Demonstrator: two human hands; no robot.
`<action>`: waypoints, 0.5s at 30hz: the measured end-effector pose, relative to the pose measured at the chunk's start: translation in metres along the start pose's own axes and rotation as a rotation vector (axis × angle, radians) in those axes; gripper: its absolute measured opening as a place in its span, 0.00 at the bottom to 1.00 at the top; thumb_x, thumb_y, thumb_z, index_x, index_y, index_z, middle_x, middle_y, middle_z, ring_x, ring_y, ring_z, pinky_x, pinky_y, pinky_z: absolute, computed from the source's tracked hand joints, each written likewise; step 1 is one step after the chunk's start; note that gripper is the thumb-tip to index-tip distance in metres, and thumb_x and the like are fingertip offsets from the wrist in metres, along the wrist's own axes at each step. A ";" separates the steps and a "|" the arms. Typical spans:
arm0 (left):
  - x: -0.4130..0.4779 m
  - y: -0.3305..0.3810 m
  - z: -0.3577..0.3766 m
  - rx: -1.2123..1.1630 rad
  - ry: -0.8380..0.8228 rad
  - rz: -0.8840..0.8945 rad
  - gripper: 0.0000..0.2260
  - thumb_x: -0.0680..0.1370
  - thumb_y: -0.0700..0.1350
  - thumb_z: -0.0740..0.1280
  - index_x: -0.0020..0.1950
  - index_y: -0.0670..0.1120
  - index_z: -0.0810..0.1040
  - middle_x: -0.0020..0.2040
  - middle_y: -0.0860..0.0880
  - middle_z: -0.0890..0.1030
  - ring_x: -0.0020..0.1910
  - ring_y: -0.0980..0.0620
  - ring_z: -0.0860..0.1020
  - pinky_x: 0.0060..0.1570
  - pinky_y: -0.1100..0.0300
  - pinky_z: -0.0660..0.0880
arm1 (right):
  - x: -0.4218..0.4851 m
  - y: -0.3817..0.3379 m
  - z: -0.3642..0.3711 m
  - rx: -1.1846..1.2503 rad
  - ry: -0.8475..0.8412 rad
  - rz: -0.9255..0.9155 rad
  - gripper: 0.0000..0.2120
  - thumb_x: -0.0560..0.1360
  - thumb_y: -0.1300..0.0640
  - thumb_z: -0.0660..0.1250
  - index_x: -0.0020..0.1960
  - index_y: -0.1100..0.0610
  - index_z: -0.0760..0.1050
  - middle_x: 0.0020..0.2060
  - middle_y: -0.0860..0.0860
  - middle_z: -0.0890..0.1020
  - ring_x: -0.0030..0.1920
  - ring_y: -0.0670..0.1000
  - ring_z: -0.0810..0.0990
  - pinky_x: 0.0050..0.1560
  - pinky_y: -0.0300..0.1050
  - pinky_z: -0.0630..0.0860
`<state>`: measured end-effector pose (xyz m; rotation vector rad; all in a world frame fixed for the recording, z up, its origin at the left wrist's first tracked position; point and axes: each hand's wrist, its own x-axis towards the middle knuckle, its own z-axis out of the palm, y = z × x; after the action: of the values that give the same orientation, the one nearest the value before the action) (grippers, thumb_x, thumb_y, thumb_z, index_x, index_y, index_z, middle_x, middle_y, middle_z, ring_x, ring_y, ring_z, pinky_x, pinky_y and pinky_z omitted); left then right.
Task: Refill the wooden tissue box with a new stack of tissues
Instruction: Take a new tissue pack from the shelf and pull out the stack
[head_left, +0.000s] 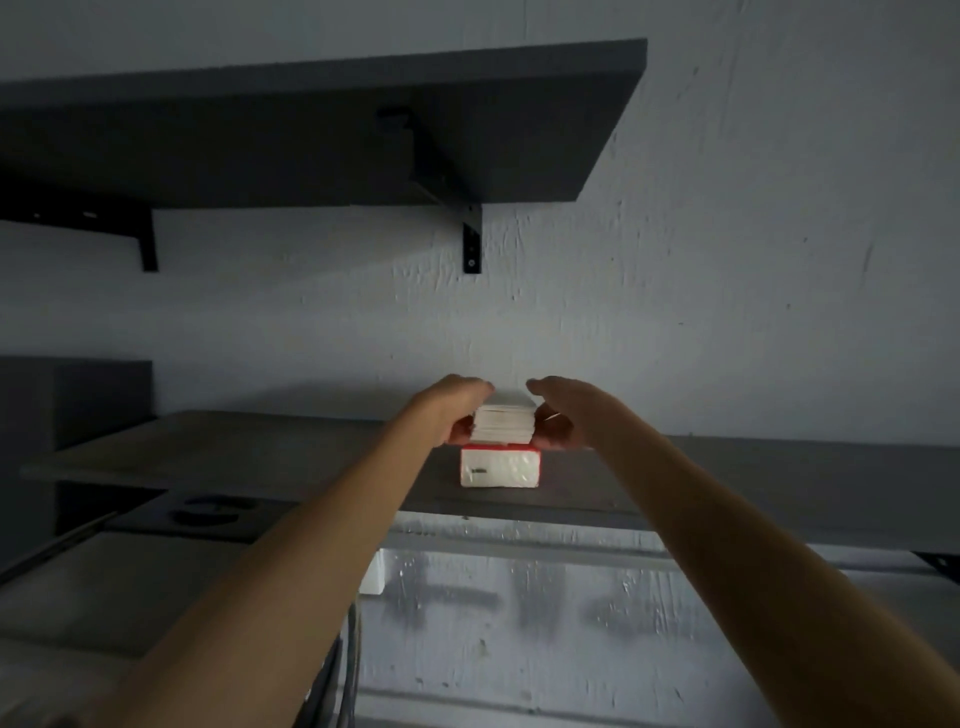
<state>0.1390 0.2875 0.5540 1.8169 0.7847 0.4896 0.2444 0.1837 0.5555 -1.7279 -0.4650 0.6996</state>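
A white stack of tissues (504, 423) is held between both hands just above a white tissue pack with a red top edge (500, 467), which lies on a grey shelf (260, 452). My left hand (457, 410) grips the stack's left end, and my right hand (561, 415) grips its right end. Both arms reach forward from the bottom of the view. No wooden tissue box is visible.
A second dark shelf (363, 130) on black brackets (471, 239) hangs overhead. A dark box-like shape (67, 400) stands at the far left on the lower shelf. Below left is a surface with round cutouts (208, 512). The wall behind is white and rough.
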 end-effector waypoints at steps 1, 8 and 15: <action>0.002 -0.001 0.002 0.009 0.005 0.008 0.10 0.82 0.47 0.61 0.57 0.41 0.75 0.49 0.43 0.83 0.45 0.50 0.83 0.38 0.61 0.80 | 0.000 -0.002 0.000 -0.002 -0.004 0.019 0.21 0.80 0.48 0.61 0.53 0.68 0.71 0.43 0.61 0.81 0.38 0.55 0.82 0.48 0.47 0.81; 0.000 -0.009 -0.005 -0.073 0.009 -0.012 0.09 0.81 0.42 0.63 0.59 0.40 0.75 0.55 0.41 0.81 0.51 0.48 0.80 0.38 0.62 0.78 | 0.005 -0.015 0.009 -0.137 0.047 0.128 0.24 0.77 0.45 0.64 0.57 0.67 0.72 0.42 0.58 0.80 0.42 0.50 0.78 0.46 0.38 0.78; -0.009 -0.013 -0.019 -0.183 -0.047 -0.034 0.09 0.79 0.38 0.63 0.59 0.42 0.74 0.57 0.40 0.79 0.56 0.45 0.79 0.41 0.58 0.80 | 0.000 -0.016 0.019 -0.065 0.001 0.121 0.15 0.73 0.53 0.70 0.53 0.61 0.73 0.46 0.56 0.81 0.43 0.52 0.79 0.35 0.42 0.74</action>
<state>0.1167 0.2971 0.5492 1.6375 0.7136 0.4796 0.2325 0.2021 0.5677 -1.8297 -0.3881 0.7771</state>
